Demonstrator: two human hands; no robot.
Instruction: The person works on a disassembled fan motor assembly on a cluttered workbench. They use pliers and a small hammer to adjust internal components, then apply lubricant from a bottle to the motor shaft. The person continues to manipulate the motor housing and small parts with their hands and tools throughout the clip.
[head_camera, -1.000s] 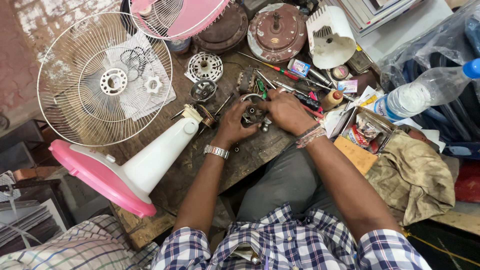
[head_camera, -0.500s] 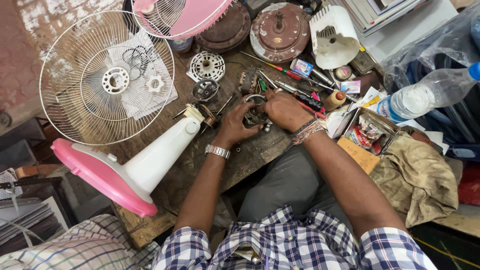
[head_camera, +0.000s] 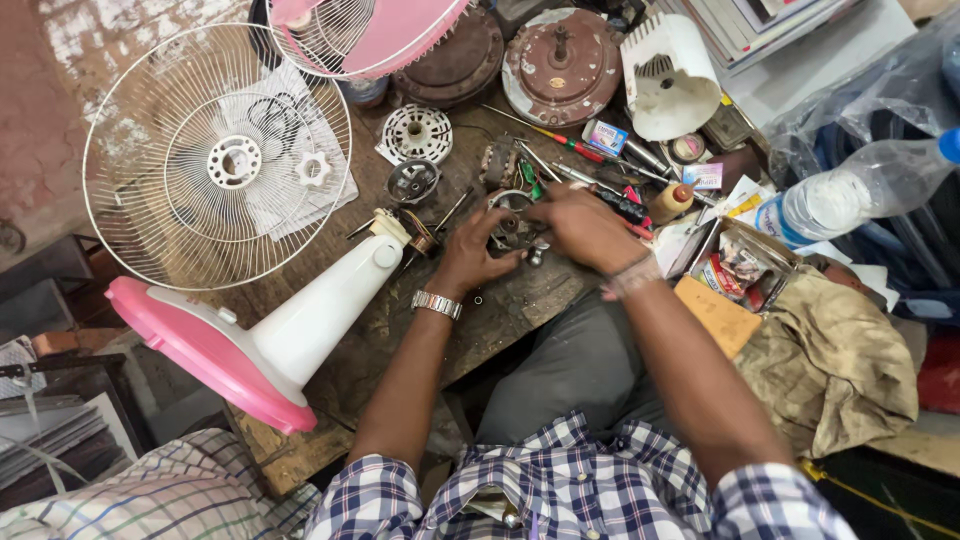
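Both my hands meet over a small metal fan motor part (head_camera: 512, 232) on the worn wooden bench (head_camera: 500, 310). My left hand (head_camera: 472, 258), with a metal watch on its wrist, grips the part from the left side. From the right, my right hand (head_camera: 585, 228) closes over the part's top, a thread band on its wrist. The part is mostly hidden by my fingers. A white fan stand with a pink base (head_camera: 270, 340) lies on its side just left of my left hand.
A white wire fan guard (head_camera: 215, 160) lies at the left and a pink fan blade (head_camera: 370, 30) at the top. Rusty motor housings (head_camera: 560, 65), a white motor cover (head_camera: 665, 75), screwdrivers (head_camera: 560, 140), a plastic bottle (head_camera: 850, 195) and a dirty cloth (head_camera: 830, 360) crowd the bench.
My hands have stayed on the motor part, with only small finger shifts. The view has drifted slightly.
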